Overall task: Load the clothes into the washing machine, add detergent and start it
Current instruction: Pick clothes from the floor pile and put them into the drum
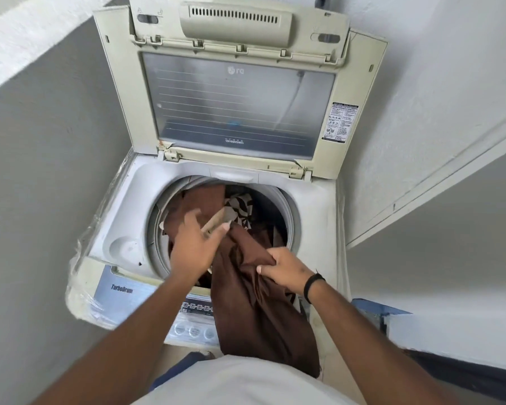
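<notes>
Washing machine [313,217] is a top loader, and its lid [237,103] stands fully up against the wall. I read this as the loading step; detergent and start are not yet done.

Drum [287,206] already holds clothes: brown fabric at the back and a patterned piece [241,207] beside it. No detergent container in view, so I can't say where it is.

Brown cloth [254,293] is the item in hand. Its upper part lies over the drum mouth; the long lower part hangs out over the front edge, draped across the control panel [193,308] and down toward the person's body.

Right hand [284,267] grips a bunched fold of the cloth at the front rim, fingers curled round it. Left hand [195,244] sits over the drum with fingers spread and mostly straight, pressing down on fabric; not gripping as far as I can tell.

Next move, my judgement: lift the hanging tail up and over the rim, then push it down into the drum. The buttons stay covered until that tail is clear. Risk: fabric trapped under the lid.
</notes>
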### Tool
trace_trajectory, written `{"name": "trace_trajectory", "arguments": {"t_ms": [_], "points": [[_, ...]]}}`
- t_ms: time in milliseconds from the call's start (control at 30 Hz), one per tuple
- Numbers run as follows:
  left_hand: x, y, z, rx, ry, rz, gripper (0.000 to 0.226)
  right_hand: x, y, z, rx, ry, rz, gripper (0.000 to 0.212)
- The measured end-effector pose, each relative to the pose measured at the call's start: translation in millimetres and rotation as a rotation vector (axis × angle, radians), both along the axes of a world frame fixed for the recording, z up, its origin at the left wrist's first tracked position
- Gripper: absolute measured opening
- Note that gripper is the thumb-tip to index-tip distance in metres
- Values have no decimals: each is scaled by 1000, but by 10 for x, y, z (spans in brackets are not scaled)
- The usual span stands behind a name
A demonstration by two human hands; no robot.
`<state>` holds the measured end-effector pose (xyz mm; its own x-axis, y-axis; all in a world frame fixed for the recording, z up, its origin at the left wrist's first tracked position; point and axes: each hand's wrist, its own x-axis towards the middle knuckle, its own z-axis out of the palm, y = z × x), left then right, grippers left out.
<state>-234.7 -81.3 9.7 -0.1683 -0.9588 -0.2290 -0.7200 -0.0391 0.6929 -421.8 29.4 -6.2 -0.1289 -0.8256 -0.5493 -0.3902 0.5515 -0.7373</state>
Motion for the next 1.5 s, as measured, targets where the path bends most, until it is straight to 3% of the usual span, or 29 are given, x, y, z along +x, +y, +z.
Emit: {"name": "trace_trajectory", "arguments": {"t_ms": [100,167,267,333,500,567,700,767,833,900,1000,1067,1167,1300,1433,1500], "points": [[42,290,-40,263,80,-26,79,16,-288,99,-170,1,-246,5],[109,400,-71,365,230,-72,76,23,-559,239,-301,-87,-506,22],[187,403,-127,395,440,-174,75,13,-937,437,-389,-585,-660,63],[207,351,-147,351,496,-205,71,12,-1068,493,-318,-765,-580,88],[220,103,11,214,558,4,82,129,-844,367,-67,-382,-115,93],[204,-79,118,129,633,77,81,183,-672,217,16,-345,15,86],[101,-465,341,85,724,96,61,348,-322,-31,234,-390,180,36],[43,-579,380,114,728,52,55,411,-230,-96,188,-319,136,24],[14,-578,273,145,659,23,54,426,-202,-75,125,-282,38,22],[24,-470,31,239,460,-87,47,388,-215,-63,99,-246,-42,19],[73,-193,-375,582,-137,-701,23,262,-255,-165,66,-83,-101,13],[74,-138,-522,669,-367,-959,26,155,-308,-241,55,29,-45,11],[28,-356,-602,567,-266,-767,28,38,-513,-326,78,176,160,27],[79,-597,-890,251,-313,-481,43,82,-1045,-650,15,423,408,80],[134,-627,-1166,151,-524,-529,61,331,-1394,-1076,-244,815,480,104],[87,-625,-1195,74,-532,-526,65,461,-1424,-1247,-170,910,587,104]]}}
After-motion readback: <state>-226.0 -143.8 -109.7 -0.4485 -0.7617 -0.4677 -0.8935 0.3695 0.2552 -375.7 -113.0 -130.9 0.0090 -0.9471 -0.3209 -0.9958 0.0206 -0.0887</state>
